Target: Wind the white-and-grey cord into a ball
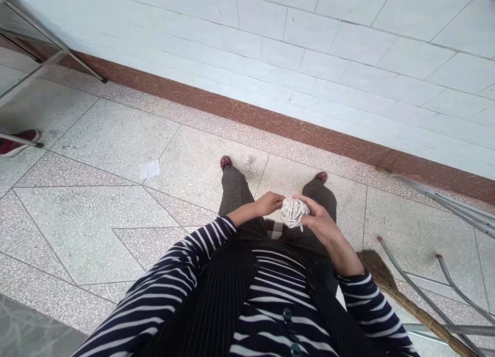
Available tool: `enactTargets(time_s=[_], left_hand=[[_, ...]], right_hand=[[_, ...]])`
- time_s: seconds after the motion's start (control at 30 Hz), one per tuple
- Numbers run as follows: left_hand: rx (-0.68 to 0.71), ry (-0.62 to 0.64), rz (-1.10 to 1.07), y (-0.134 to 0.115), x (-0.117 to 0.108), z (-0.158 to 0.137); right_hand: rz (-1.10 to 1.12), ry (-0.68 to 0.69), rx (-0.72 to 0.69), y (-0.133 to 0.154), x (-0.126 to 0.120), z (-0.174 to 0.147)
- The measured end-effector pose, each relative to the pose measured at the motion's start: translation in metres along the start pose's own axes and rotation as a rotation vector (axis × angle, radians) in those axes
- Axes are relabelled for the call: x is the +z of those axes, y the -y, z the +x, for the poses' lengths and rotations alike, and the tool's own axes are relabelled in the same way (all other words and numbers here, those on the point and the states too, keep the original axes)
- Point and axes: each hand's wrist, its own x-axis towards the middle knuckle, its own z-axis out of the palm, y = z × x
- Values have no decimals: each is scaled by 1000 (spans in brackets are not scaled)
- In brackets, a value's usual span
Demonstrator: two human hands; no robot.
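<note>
A ball of thick white cord (293, 212) is in front of my lap, its strands wrapped over each other in many directions. My right hand (319, 220) curls around the ball's right side, thumb below and fingers above. On the ball's left edge, the fingers of my left hand (270, 203) are pinched together at the cord; the exact strand between them is hard to make out. A short loose bit of cord hangs at the ball's lower right. Between my feet, on the floor, lies a small white tangle of cord (247, 160).
A white paper (149, 169) lies on the tiled floor to the left. At the right are a straw broom (415, 310) and metal stool legs (410, 279). A metal-framed table (58, 32) and another person's shoe (19, 142) are at far left. A tiled wall (270, 53) stands ahead.
</note>
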Motion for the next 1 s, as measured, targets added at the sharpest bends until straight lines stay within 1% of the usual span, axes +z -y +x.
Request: enactTargets(time_s=[0.1,0.17,0.23,0.3,0.37,0.43,0.5,0.6,0.67,0.73,0.8,0.87,1.0], left_hand=[[-35,17,-102,-1,13,-10],[-32,17,-191,-6,16,-13],[-34,-8,-216,-10,17,-12],[-45,-30,-168,-13,17,-11],[-48,-28,-101,-16,16,-9],[-38,-15,-53,-17,13,-8],[-52,-30,9,-18,10,-9],[-76,-56,115,-21,3,-12],[-55,-33,166,-26,2,-16],[-22,10,230,-34,3,-21],[15,36,337,-43,5,-27],[69,53,456,-52,7,-32],[165,64,616,-66,5,-40]], right_hand=[[18,-91,14,17,-7,-4],[12,-149,-28,27,-10,-4],[11,-210,-106,36,-12,-3],[26,-276,-202,43,-13,-1],[47,-318,-263,49,-15,1],[61,-319,-281,54,-16,1],[55,-294,-304,60,-17,-3],[20,-270,-418,71,-20,-13],[-6,-285,-513,79,-24,-17],[-36,-332,-587,85,-29,-15],[-84,-422,-646,84,-37,-6],[-160,-513,-656,77,-46,8],[-421,-627,-558,48,-60,40]])
